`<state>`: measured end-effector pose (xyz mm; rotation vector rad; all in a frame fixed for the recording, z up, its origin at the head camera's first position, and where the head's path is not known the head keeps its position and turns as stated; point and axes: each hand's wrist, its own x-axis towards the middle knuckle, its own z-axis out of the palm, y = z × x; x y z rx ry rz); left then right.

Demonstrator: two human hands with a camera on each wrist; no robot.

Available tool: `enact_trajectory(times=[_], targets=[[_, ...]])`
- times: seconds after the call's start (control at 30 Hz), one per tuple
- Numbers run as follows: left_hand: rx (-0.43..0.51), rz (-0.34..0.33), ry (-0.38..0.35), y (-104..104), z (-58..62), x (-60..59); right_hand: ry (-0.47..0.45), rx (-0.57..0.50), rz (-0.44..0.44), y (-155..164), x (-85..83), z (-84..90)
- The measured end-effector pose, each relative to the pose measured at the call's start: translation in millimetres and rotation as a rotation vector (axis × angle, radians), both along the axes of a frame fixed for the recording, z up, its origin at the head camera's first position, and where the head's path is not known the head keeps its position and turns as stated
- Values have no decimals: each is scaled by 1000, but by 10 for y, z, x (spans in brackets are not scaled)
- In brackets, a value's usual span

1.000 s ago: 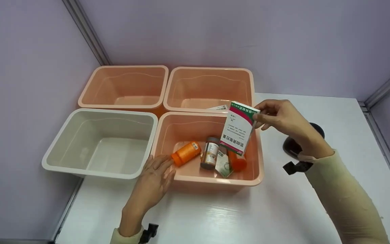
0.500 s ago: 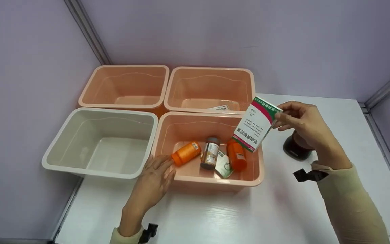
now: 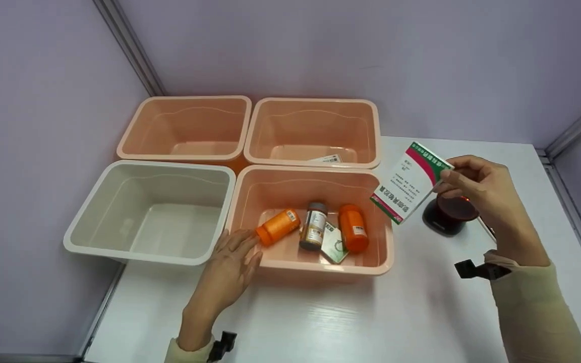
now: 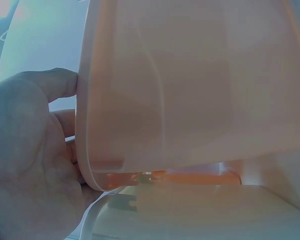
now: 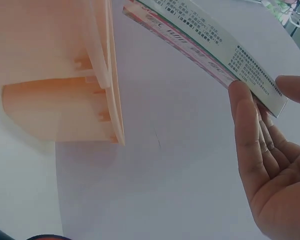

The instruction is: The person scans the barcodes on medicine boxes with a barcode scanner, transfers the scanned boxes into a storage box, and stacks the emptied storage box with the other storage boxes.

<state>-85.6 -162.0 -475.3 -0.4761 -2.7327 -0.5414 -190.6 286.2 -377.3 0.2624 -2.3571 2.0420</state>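
Observation:
My right hand [image 3: 492, 194] pinches a white medicine box [image 3: 411, 184] with green and magenta bands, held tilted in the air off the right rim of the front pink bin [image 3: 315, 269]. In the right wrist view, thumb and fingertips press either side of the box [image 5: 215, 52] at one end. My left hand [image 3: 227, 264] rests on that bin's near-left corner, thumb against the rim in the left wrist view. Inside the bin lie two orange bottles [image 3: 353, 229], a dark bottle with a pale label [image 3: 314, 227] and a pale green-and-white packet [image 3: 334, 244].
A grey-white bin [image 3: 149, 257] stands left of the front pink bin. Behind are two more pink bins [image 3: 184, 100], the right one [image 3: 315, 102] holding a white packet [image 3: 328, 159]. A dark round-topped object [image 3: 449, 217] sits on the white table [image 3: 321, 322] under my right hand.
My right hand has carried the medicine box rightward, from over the front pink bin to beyond its right rim, tilting it further. My left hand has stayed in place.

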Motion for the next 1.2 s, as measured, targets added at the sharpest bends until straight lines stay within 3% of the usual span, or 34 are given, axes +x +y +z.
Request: enact_trajectory(times=[0.27,0.57,0.73,1.2], targets=[[3,-4,-3,-2,15,-2,-16,86,-138,192,143,-141],[-3,4,-38,2,24,0,-54,-36,-157,348,300,-312],[8,4,-61,5,15,6,-66,-33,-184,387,368,-373],[5,8,-45,8,13,8,-140,-156,-252,530,557,-671]])
